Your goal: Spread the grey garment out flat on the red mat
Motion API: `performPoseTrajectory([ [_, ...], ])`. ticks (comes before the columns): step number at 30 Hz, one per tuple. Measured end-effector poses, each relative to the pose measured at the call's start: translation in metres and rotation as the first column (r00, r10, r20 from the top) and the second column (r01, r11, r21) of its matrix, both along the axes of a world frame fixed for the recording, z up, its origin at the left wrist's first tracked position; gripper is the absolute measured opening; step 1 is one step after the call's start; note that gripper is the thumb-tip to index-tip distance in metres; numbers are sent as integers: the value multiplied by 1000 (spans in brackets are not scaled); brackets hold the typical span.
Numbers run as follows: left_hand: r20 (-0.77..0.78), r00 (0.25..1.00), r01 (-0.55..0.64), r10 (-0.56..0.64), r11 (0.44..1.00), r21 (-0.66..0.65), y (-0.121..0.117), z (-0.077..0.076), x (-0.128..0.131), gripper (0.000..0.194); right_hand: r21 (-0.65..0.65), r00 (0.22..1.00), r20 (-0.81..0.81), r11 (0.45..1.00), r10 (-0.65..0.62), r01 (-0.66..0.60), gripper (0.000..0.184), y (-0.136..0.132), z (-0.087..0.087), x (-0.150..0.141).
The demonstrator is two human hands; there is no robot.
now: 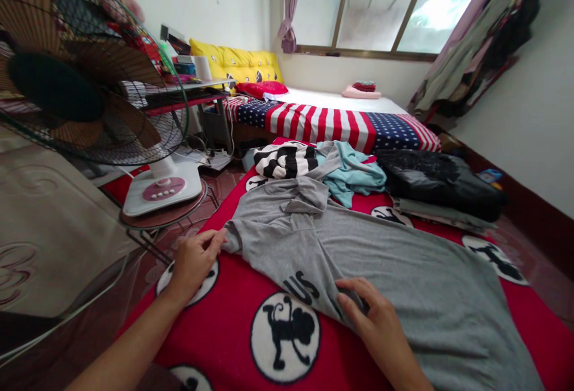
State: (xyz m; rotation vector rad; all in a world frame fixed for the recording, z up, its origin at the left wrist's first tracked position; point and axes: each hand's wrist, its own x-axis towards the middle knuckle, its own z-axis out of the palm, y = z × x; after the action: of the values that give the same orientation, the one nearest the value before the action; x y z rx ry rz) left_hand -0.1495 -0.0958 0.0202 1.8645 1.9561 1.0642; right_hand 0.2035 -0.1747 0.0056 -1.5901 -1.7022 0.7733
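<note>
A grey T-shirt (385, 265) with dark lettering lies spread on a red blanket (233, 295) printed with black monkey figures in white circles. My left hand (195, 261) rests at the shirt's sleeve end, fingers curled onto the cloth. My right hand (374, 313) pinches the shirt's near edge beside the lettering, fingers closed on the fabric.
A heap of clothes lies beyond: a black-and-white striped top (284, 159), a teal garment (354, 173), dark folded clothing (442, 182). A standing fan (89, 80) on a small round table is at left. A bed with a stars-and-stripes cover (332, 122) lies behind.
</note>
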Motion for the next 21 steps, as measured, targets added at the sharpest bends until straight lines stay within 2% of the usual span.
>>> performPoseTrajectory([
  [3, -6, 995, 98, -99, 991, -90, 7, -9, 11, 46, 17, 1000, -22, 1000, -5, 6, 27, 7, 1, -5],
  [5, 42, 996, 78, -74, 991, -110, 17, -14, 20, 45, -3, 999, -45, 1000, 9, -10, 27, 12, 3, -11],
  [7, 202, 978, 68, -49, 994, -89, 24, -15, 30, 39, -5, 996, -85, 1000, 14, -14, 26, 16, 7, -18],
  [8, 325, 944, 77, -50, 994, -72, 26, -14, 34, 35, 13, 994, -112, 1000, 6, -5, 24, 16, 10, -21],
  [10, 604, 793, 114, -76, 993, -25, 23, -8, 38, 26, 88, 986, -165, 996, -4, 19, 21, 12, 17, -25],
  [12, 822, 559, 160, -108, 987, 20, 11, 0, 37, 22, 158, 981, -190, 988, 30, 0, 18, 5, 25, -25],
  [14, 928, 352, 213, -121, 976, 46, -5, 4, 31, 22, 127, 985, -135, 988, 107, -90, 20, -1, 30, -21],
  [16, 966, 246, 254, -79, 967, 15, -21, 3, 23, 25, 19, 982, -12, 982, 188, -188, 21, -1, 33, -16],
  [18, 972, 234, 258, -4, 965, -58, -33, -1, 18, 31, -26, 974, 110, 980, 198, -196, 24, 10, 35, -14],
  [21, 949, 311, 227, 60, 964, -136, -39, -8, 17, 53, 96, 968, 229, 988, 100, -124, 34, 41, 39, -26],
])
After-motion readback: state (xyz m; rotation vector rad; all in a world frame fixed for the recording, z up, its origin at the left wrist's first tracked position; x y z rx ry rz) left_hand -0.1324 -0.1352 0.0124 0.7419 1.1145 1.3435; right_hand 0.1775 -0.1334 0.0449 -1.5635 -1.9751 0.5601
